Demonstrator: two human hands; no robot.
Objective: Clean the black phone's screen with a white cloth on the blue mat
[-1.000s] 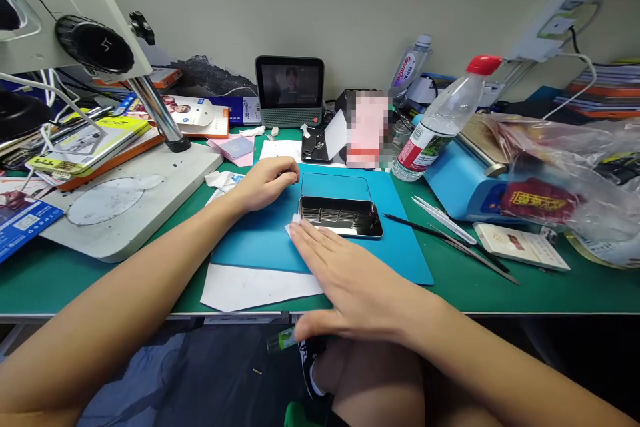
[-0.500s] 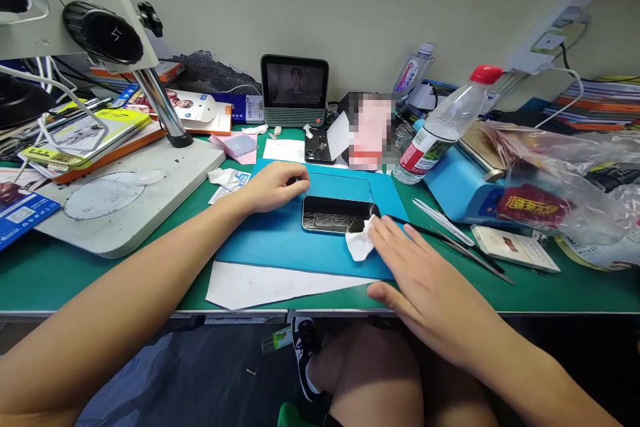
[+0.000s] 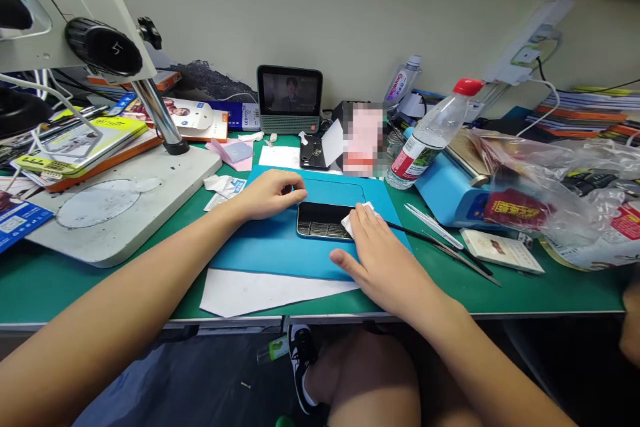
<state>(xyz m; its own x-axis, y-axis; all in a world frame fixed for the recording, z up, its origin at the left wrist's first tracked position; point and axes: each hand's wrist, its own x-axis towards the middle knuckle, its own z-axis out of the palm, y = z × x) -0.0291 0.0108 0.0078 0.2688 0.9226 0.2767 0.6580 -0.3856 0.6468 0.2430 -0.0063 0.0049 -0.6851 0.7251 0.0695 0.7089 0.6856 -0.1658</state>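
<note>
A dark smartphone [image 3: 323,221] lies flat, screen up, on the blue mat [image 3: 260,250], and its glass reflects light strips. My right hand [image 3: 383,257] presses a crumpled white tissue [image 3: 347,225] onto the phone's right end. Its fingers are together over the tissue, and the thumb sticks out to the side. At the phone's upper left corner rests my left hand [image 3: 273,195], its fingers curled towards the thumb. Whether anything is between those fingertips is hidden. A white paper sheet [image 3: 250,293] sticks out from under the mat's front edge.
Left stands a microscope stand [image 3: 115,233]. A small display [image 3: 290,97] is at the back. To the right are a bottle [image 3: 425,137], tweezers [image 3: 434,225], a blue box [image 3: 440,187] and a plastic bag [image 3: 555,167]. At the far right edge, part of another person [image 3: 631,327] shows.
My right hand has moved left with the tissue, further over the phone's right end. My left hand stays at the phone's corner. The whole view has shifted slightly.
</note>
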